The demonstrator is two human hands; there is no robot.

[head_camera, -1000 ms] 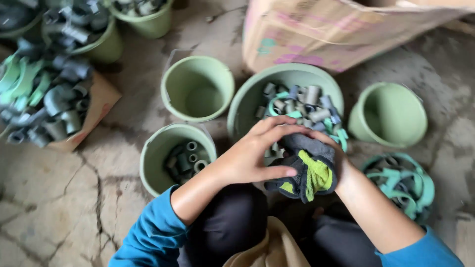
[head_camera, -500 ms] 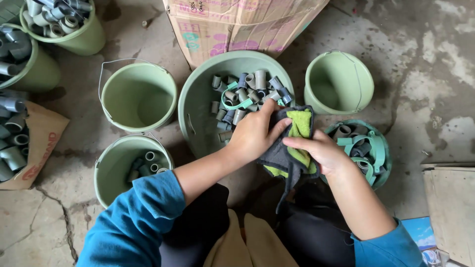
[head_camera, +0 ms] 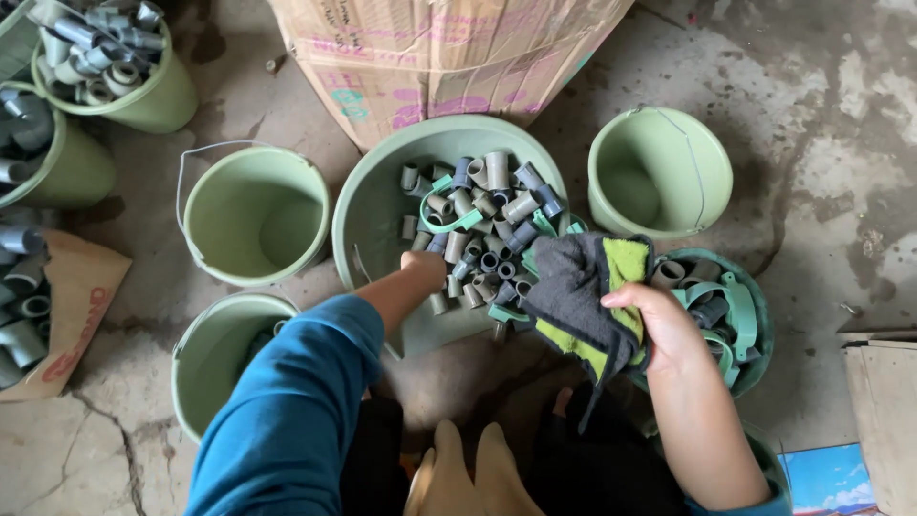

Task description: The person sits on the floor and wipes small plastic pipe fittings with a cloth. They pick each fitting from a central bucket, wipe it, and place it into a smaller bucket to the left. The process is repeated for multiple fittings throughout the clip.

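Where fittings (head_camera: pixel 478 225) lie, pails (head_camera: pixel 256 215) around.

Cracked concrete floor (head_camera: pixel 812 86), green buckets (head_camera: pixel 256 214), cardboard box (head_camera: pixel 439 48)

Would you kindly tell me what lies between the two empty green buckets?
In the head view, the large green basin of grey pipe fittings lies between them.

The person wore a bright blue long-sleeved top, its left sleeve (head_camera: pixel 287 401) pushed up so the forearm was bare; only a sliver of the right sleeve (head_camera: pixel 778 487) showed at the bottom edge. Dark trousers (head_camera: pixel 592 468) covered the legs. Both hands, left hand (head_camera: pixel 423 268) and right hand (head_camera: pixel 659 325), were bare, without gloves or rings.
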